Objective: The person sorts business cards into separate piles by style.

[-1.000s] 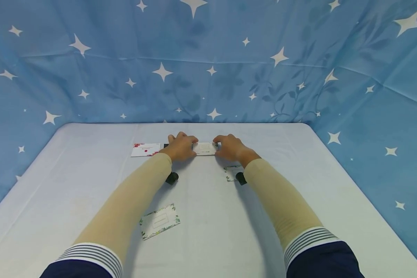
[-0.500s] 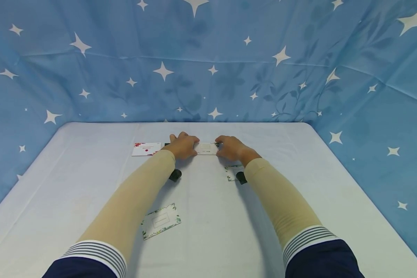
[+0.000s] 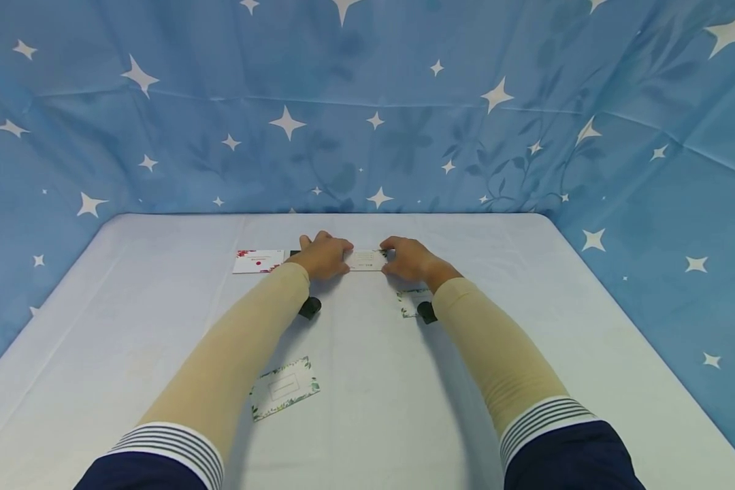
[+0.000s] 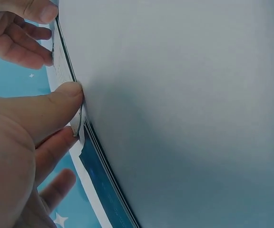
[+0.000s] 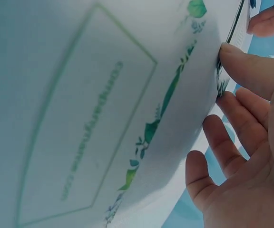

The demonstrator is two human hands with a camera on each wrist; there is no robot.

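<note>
At the back middle of the table, both hands hold a thin stack of white cards (image 3: 366, 260). My left hand (image 3: 321, 258) pinches its left end between thumb and finger. The right hand (image 3: 407, 260) pinches the right end, where green leaf print shows at the corner (image 5: 222, 84) in the right wrist view. Beside the left hand lies a dark blue stack of cards (image 4: 103, 183), mostly hidden by that hand in the head view. Under the right wrist is a leaf-bordered white card (image 3: 407, 303), partly covered by the wrist camera (image 3: 427, 312).
Left of the dark stack lies a white card with red floral corners (image 3: 258, 261). Nearer the front, a leaf-bordered card (image 3: 285, 388) sits at an angle beside the left forearm. A blue star-patterned curtain (image 3: 367, 156) stands behind the white-covered table (image 3: 380, 422).
The left hand and wrist have shifted slightly right, and the head view has moved a little. Both hands keep their hold on the white cards; the loose cards stay where they were.
</note>
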